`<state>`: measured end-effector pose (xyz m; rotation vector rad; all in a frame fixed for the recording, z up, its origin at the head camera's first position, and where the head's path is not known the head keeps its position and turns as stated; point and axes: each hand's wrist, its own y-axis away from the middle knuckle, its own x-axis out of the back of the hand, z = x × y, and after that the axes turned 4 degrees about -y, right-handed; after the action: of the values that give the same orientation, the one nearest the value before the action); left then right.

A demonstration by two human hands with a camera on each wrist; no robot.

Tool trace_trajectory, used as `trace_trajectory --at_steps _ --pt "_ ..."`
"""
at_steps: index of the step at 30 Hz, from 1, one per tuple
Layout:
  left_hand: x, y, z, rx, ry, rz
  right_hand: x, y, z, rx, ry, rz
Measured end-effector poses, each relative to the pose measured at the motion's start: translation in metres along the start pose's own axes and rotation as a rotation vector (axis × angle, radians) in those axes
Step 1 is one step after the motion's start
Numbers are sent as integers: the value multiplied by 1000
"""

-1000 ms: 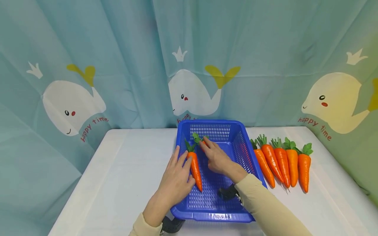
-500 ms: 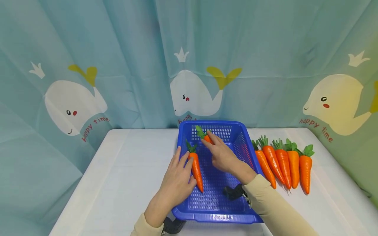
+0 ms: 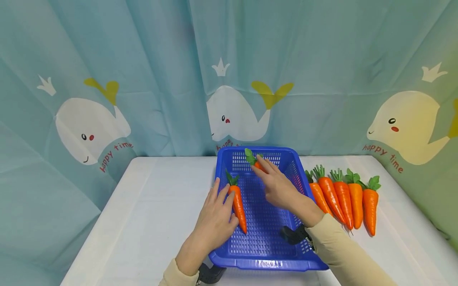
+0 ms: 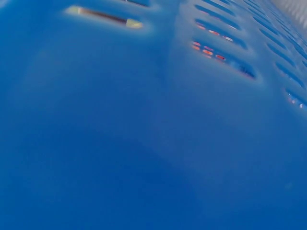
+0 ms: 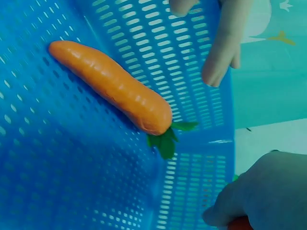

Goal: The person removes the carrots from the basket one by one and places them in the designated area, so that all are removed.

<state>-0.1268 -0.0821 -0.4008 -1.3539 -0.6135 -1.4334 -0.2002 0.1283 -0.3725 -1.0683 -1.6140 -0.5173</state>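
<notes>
An orange carrot (image 3: 237, 208) with green leaves lies along the left side inside the blue plastic basket (image 3: 272, 263). My left hand (image 3: 214, 218) rests over the basket's left rim, its fingers spread and relaxed beside that carrot. In the right wrist view, the left fingers (image 5: 224, 43) hang over the perforated wall, apart from the carrot. Near the back of the basket, my right hand (image 3: 277, 184) holds a second carrot (image 3: 259, 165) by its leafy end, with most of it hidden under the hand. The left wrist view shows only blurred blue basket wall (image 4: 144, 120).
Several more carrots (image 3: 343, 202) lie side by side on the white table (image 3: 157, 210), just right of the basket. Behind the table hangs a blue-green curtain (image 3: 161, 59) printed with whales. Black wrist straps (image 3: 293, 235) sit on both arms.
My right hand has moved right and slightly toward the back with its carrot, away from the carrot on the left. My left hand has stayed almost in place.
</notes>
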Motion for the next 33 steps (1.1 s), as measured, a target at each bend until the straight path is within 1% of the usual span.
trace_trajectory --at_steps 7,11,18,24,30,33 --pt "-1 1 0 0 -1 -5 13 8 4 3 -51 -11" --pt "-1 1 0 4 -1 -7 21 15 8 44 -65 13" --pt "-1 1 0 4 3 0 34 28 17 47 -113 21" --pt "-1 1 0 5 4 3 40 38 25 21 -147 38" --pt "-1 1 0 9 9 4 40 45 30 40 -143 66" --pt "-2 2 0 9 10 3 41 50 32 30 -155 70"
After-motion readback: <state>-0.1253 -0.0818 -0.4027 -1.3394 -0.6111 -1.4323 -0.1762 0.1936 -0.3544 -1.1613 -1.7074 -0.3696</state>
